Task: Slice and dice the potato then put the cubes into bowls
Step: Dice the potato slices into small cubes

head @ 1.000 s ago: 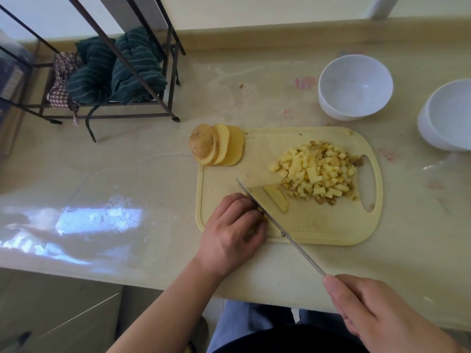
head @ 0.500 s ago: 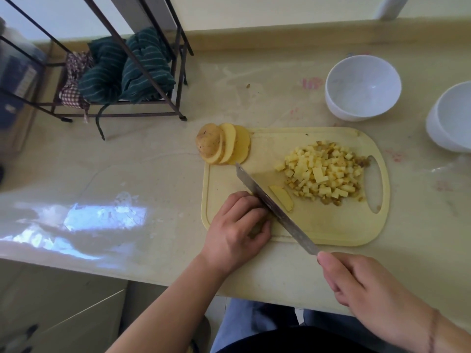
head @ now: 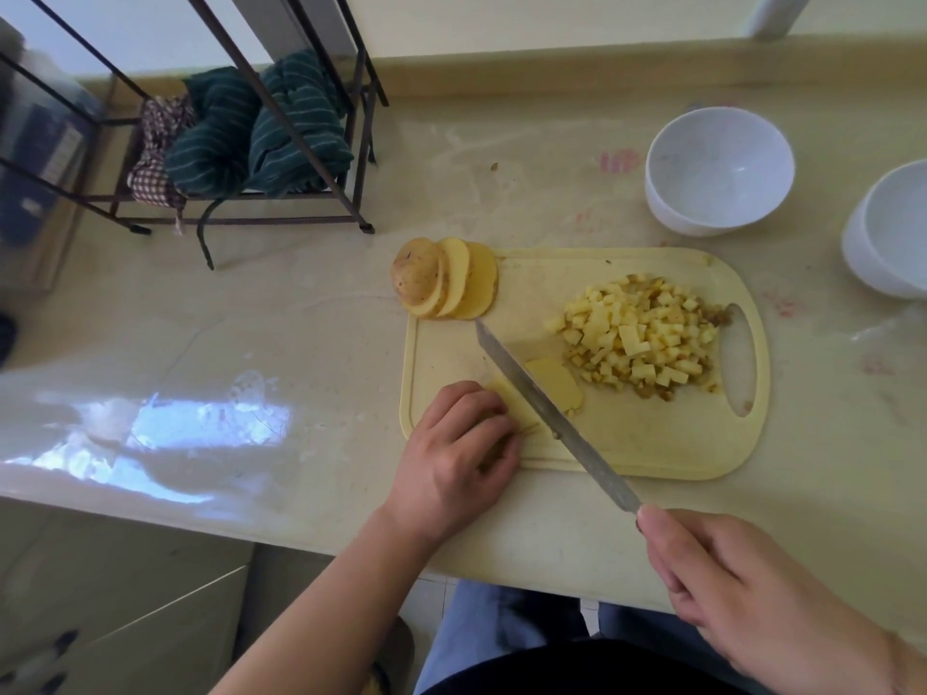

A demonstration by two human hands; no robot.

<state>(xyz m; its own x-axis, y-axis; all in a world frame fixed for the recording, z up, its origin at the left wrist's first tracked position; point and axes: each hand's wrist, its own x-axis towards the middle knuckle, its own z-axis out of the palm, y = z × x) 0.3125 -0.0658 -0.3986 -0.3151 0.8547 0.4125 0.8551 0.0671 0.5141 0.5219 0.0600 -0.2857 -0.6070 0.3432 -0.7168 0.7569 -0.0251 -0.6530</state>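
1. Left hand (head: 454, 446) sits curled on the near left corner of the board (head: 652, 443), fingertips pinning a potato slice (head: 511, 406) flat; only a pale strip of the slice shows past the fingers.
2. Right hand (head: 752, 599) grips the knife (head: 547, 406), fingers wrapped round a handle that is hidden in the fist.
3. Its blade runs diagonally from the near right up to the far left, tip ending just short of the slice stack (head: 446, 278). It lies just right of the left fingertips, between them and a cut piece (head: 554, 381) on its other side.
4. The relation that counts, as I judge it: the pinned slice lies left of the blade and right under the left fingertips, so each coming cut must fall close beside those fingers, and they need to back away leftward.
5. Cubes (head: 642, 338) are heaped on the right half of the board, beside the handle hole, well clear of the blade.
6. The stack, with its skin-on end piece, overhangs the far left corner of the board, uncut.
7. Two white bowls, the near bowl (head: 720, 173) and the far bowl (head: 888, 233), stand beyond the board to the right, both without cubes.
8. A wire rack (head: 241, 143) holding cloths stands far left, out of the way.
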